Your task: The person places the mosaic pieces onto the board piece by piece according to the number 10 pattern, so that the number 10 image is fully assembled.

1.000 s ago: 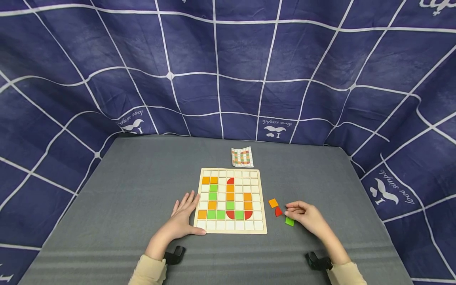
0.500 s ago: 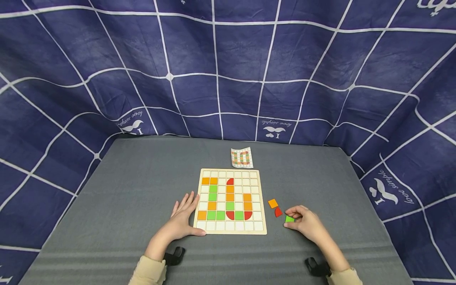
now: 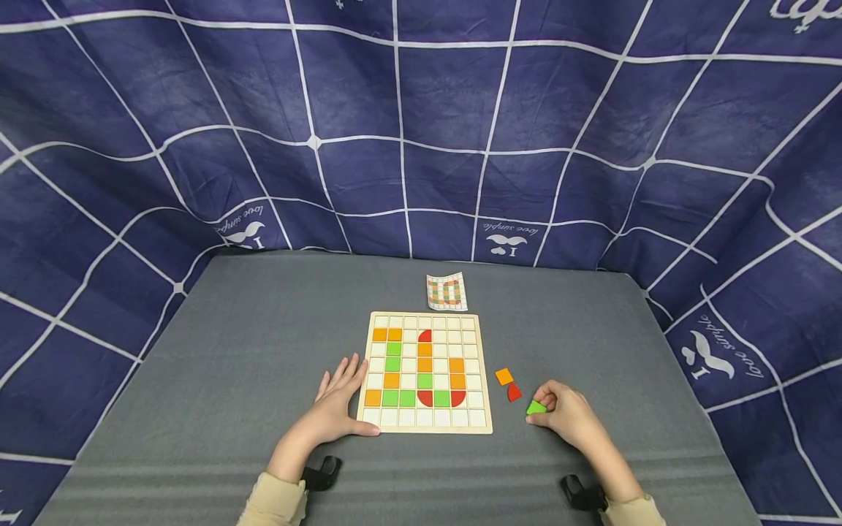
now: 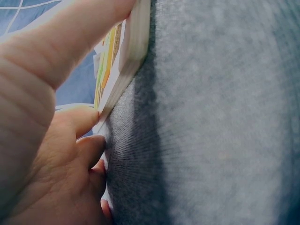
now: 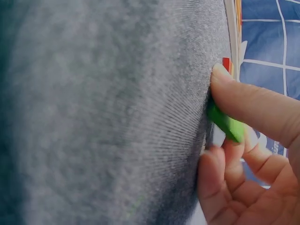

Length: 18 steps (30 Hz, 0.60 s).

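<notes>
My left hand rests at the left edge of a wooden grid board, fingers spread along its side and thumb at the near left corner. In the left wrist view the thumb and a finger touch the board's edge. Colored square and quarter-round tiles fill some of the board's cells. To the right of the board, my right hand pinches a green tile between thumb and fingers. The right wrist view shows this green tile tilted, close to the cloth. Beside it lie a red quarter-round tile and an orange square tile.
Behind the board lies a small printed card with a colored grid pattern. Grey cloth covers the table. A dark blue curtain with white lines hangs around its back and sides.
The right hand has moved slightly from beside the red tile to the green tile, now pinched and slightly turned. The left hand and board stay in place.
</notes>
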Tool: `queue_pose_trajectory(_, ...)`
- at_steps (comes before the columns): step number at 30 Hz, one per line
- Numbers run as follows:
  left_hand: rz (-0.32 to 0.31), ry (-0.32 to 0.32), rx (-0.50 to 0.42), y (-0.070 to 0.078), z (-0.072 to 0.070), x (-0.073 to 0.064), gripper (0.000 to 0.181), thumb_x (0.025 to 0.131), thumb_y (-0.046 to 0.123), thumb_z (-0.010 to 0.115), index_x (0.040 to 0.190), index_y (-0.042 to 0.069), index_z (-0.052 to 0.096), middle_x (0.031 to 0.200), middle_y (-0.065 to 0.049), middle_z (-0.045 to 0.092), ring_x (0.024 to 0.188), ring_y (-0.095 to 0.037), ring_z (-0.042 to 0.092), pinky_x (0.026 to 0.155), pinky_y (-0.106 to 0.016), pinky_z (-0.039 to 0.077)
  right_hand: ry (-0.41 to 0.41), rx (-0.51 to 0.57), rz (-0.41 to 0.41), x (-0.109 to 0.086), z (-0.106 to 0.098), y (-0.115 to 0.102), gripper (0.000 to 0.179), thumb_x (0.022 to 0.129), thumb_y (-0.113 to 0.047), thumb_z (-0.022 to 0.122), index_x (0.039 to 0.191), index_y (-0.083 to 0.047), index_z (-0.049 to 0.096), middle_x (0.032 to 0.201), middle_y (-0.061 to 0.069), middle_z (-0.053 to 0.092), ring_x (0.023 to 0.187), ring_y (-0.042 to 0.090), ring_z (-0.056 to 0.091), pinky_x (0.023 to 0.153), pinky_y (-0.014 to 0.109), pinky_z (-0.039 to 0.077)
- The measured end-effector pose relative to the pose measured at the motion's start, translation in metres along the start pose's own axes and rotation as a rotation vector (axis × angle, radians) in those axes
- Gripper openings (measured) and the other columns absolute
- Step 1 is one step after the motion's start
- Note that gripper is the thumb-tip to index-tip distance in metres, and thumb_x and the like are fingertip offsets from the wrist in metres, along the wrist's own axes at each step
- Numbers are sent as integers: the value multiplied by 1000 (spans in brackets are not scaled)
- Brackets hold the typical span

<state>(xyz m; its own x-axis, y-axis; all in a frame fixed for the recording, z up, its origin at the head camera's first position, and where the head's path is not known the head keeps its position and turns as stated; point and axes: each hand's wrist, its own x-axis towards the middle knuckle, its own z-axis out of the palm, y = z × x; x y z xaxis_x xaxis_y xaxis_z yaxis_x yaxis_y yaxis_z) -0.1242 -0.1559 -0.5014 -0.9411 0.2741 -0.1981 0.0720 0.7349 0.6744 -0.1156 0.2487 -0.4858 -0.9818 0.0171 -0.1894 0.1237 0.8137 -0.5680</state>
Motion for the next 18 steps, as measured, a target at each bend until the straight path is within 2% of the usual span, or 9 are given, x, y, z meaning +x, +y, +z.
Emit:
queue_pose_trajectory(10,1,4,2,0,0,0,124,59,33,95,156,3,23,165,-18,10,153,-40,4,120,-61,-1,51,90,-16,4,1,0,23,73,-8,84,88,-7,67,80,0,68,70,8,61,62,24,48)
queue_pose_trajectory(18,0,9,6,0,1,0,125,58,34,95,156,3,23,165,-18,11,153,-39,5,120,-60,-1,60,282,12,21,2,-17,21,80,-8,80,98,-4,71,91,6,73,78,10,67,64,21,52)
